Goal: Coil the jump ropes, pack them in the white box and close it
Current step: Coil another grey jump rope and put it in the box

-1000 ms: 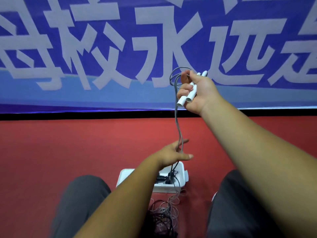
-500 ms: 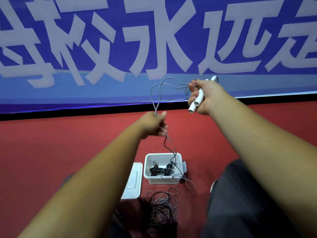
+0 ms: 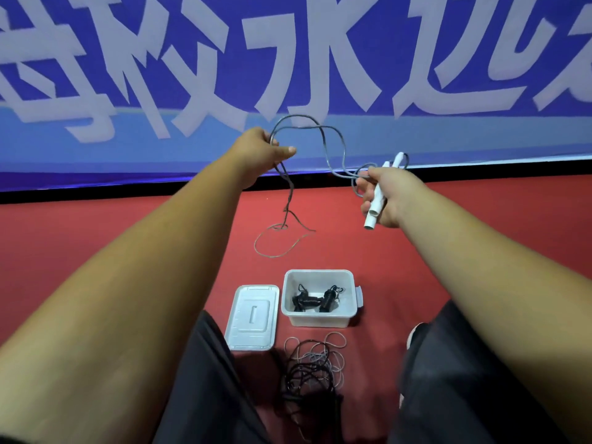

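My right hand [image 3: 386, 195] grips the two white handles [image 3: 377, 205] of a grey jump rope [image 3: 333, 149]. Raised up and to the left, my left hand [image 3: 267, 153] pinches the grey cord. The cord arcs between my hands in loops, and its tail hangs down from my left hand to a loop on the red floor [image 3: 278, 241]. The open white box [image 3: 319, 298] stands on the floor below, with a coiled black jump rope [image 3: 315, 301] inside. Its white lid [image 3: 253, 317] lies flat to the left of it.
A tangle of black and pale cords [image 3: 315, 363] lies on the floor between my knees, in front of the box. A blue banner [image 3: 288, 59] with large white characters fills the background. My dark trouser legs [image 3: 448, 379] flank the box.
My left hand has risen from low near the box to up left, drawing the grey cord out of the box. My right hand has dropped and moved right with the handles.
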`<state>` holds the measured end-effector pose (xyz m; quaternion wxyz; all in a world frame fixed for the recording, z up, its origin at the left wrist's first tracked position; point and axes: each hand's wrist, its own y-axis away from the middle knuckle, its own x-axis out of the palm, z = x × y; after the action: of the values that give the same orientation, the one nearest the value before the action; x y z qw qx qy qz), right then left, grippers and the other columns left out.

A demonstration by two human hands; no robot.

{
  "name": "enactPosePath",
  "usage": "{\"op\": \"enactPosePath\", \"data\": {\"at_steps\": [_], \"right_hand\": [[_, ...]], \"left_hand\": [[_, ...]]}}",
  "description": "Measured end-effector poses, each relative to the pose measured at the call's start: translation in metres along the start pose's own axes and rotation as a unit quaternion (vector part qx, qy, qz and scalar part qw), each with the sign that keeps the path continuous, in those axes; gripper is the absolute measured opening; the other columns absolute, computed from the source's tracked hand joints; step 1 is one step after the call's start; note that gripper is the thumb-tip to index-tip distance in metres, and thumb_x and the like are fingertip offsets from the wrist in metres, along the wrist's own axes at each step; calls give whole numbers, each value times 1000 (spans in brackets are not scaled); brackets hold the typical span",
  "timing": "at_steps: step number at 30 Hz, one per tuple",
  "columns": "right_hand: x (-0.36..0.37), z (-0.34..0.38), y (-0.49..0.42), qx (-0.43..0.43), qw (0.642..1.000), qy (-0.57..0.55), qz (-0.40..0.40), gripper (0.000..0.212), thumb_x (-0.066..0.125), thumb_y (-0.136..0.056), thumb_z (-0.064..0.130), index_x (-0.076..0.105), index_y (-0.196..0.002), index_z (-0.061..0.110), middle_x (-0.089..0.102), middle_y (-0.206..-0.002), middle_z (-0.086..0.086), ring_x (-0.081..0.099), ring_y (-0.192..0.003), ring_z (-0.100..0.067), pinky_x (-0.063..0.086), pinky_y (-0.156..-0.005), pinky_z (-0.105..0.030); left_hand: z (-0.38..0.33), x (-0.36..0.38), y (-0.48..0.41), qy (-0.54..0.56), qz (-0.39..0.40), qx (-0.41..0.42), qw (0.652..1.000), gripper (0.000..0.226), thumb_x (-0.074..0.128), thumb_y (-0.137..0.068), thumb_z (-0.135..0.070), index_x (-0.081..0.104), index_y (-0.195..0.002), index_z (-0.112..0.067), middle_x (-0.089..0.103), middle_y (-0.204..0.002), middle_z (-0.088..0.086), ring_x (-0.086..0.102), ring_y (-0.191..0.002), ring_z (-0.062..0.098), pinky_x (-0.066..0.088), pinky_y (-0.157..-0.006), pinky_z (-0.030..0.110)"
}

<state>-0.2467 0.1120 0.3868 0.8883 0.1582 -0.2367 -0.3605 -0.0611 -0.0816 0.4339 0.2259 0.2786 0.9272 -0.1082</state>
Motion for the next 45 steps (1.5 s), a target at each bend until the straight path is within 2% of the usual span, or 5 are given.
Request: {"op": "enactPosePath", "data": {"at_steps": [8,16,32,38,45], "right_hand": [[2,-47,-18,56,968,243,8,4,55,-109,15,53,-105,14,70,-96,-15,51,-38,-7,36,-41,-19],[8,-94,-25,30,897,413,155,13,74,-98,14,66,-96,3,68,-69,-7,45,-44,-12,40,-44,-23],[21,-112,-57,71,895,387,211,44,88,-86,23,69,-118,-1,70,-75,-9,68,-65,-21,62,-80,-41],[26,-112,-58,74,894,392,203,43,86,-87,23,68,-118,-1,58,-79,-6,66,-64,-18,64,-66,-39],[27,-117,-66,59,895,398,190,36,63,-92,13,68,-126,3,52,-66,4,48,-54,-13,43,-51,-26]], "left_hand": [[79,15,19,-247,129,-148,949,30,77,-90,-16,66,-114,-3,70,-116,24,70,-101,35,60,-82,47],[115,64,40,-80,202,-7,976,68,71,-94,-4,45,-155,-23,55,-152,0,61,-123,19,51,-103,34],[147,75,32,69,189,24,979,27,60,-101,1,73,-119,-13,71,-99,12,65,-86,15,56,-87,33],[146,74,28,50,165,8,985,21,63,-103,-11,77,-117,-17,74,-96,15,66,-81,14,60,-89,45],[138,72,26,119,129,-68,982,19,63,-103,-9,76,-115,-4,62,-87,9,57,-73,16,57,-71,29]]}}
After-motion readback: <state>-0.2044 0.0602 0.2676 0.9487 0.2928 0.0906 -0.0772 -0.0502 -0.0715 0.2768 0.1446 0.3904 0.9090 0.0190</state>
